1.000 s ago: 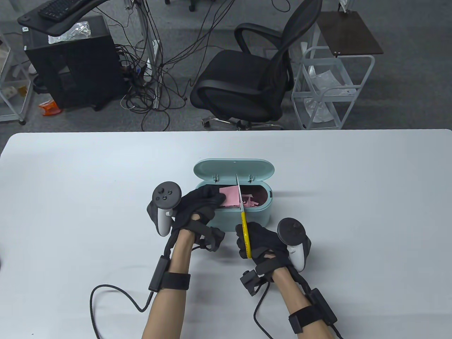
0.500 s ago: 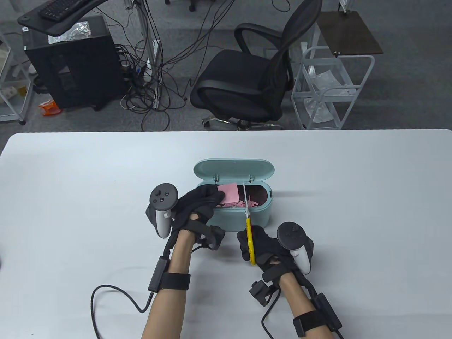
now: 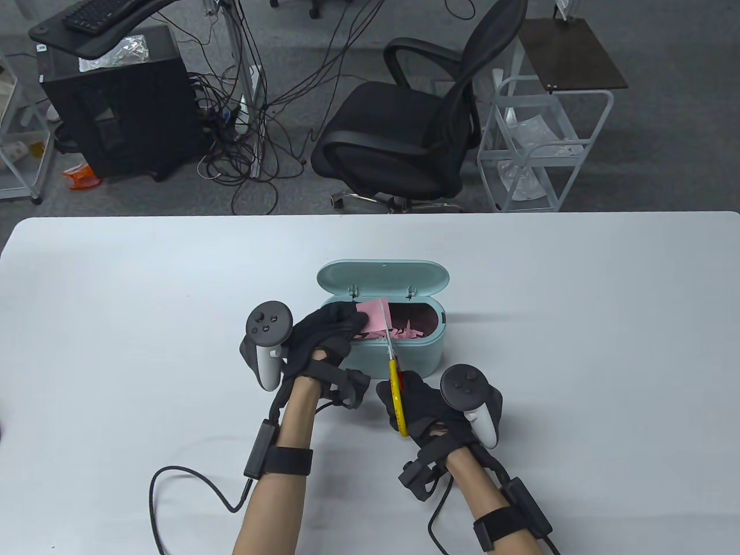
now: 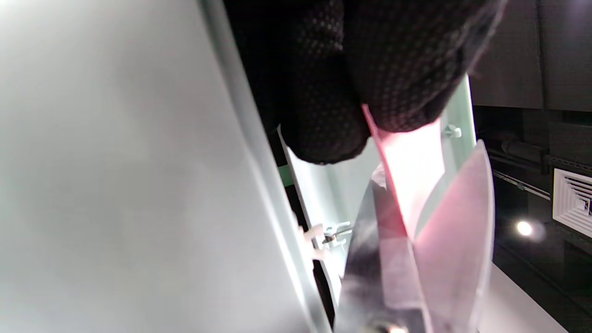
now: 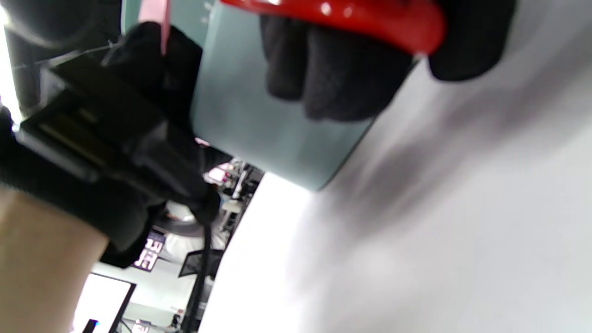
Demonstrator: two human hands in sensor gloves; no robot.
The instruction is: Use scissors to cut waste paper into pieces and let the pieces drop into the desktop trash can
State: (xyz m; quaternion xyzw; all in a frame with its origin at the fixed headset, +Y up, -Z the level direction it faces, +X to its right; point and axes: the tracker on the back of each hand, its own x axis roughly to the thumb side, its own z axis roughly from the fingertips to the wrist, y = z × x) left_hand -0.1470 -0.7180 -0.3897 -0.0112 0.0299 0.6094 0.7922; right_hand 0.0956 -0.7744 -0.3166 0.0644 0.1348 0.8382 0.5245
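Note:
A mint-green desktop trash can (image 3: 416,352) stands mid-table with its lid (image 3: 383,276) tipped back. Pink scraps (image 3: 407,330) lie inside it. My left hand (image 3: 332,329) pinches a pink sheet of paper (image 3: 373,318) over the can's left end; the left wrist view shows the paper (image 4: 411,171) squeezed between gloved fingertips (image 4: 323,115). My right hand (image 3: 422,402) grips yellow-handled scissors (image 3: 396,393) just in front of the can. The blades (image 3: 388,332) point up at the paper's right edge, and in the left wrist view the blades (image 4: 416,259) stand apart around it.
A black office chair (image 3: 404,133) and a white wire cart (image 3: 543,150) stand beyond the table's far edge. A black cable (image 3: 191,480) loops on the table by my left forearm. White tabletop (image 3: 578,300) stretches to both sides of the can.
My right hand drew the scissors back and to the right after a cut, then swung them left again onto the paper's right edge. The left hand and paper stayed almost still.

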